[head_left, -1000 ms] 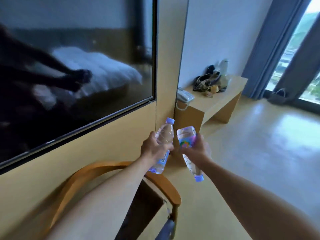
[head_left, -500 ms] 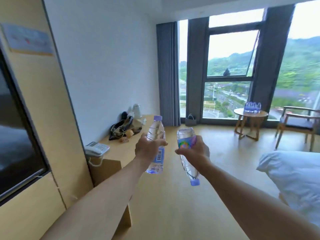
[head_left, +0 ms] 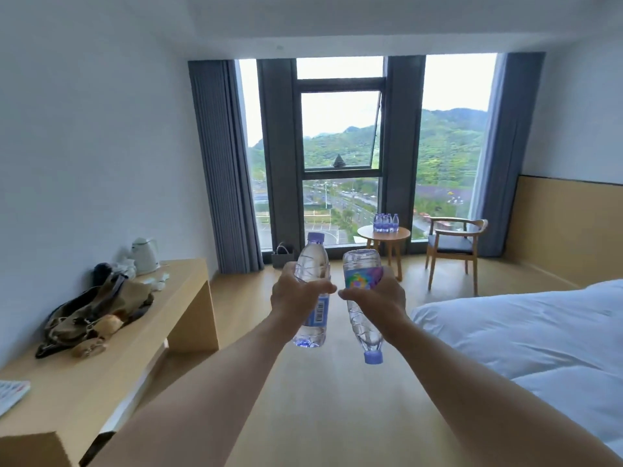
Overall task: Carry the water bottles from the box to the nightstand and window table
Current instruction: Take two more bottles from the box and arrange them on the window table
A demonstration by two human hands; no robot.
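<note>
My left hand (head_left: 296, 299) grips a clear water bottle (head_left: 312, 264) upright, purple cap on top. My right hand (head_left: 377, 299) holds a second water bottle (head_left: 362, 269) upside down, its purple cap pointing at the floor and its colourful label showing. Both bottles are held out in front of me at mid-room, side by side, almost touching. Far ahead, by the window, a small round wooden table (head_left: 401, 234) carries several more bottles (head_left: 386, 223). The box and the nightstand are out of view.
A long wooden desk (head_left: 141, 332) runs along the left wall with a bag (head_left: 97, 308) and a white kettle (head_left: 145, 256) on it. The bed (head_left: 526, 332) with white bedding fills the right. A wooden chair (head_left: 455, 246) stands beside the round table. Open floor lies between desk and bed.
My view has swung right, away from the wall-mounted dark screen to face the window. The round table and bed have come into view. Both hands keep their bottles in the same grip.
</note>
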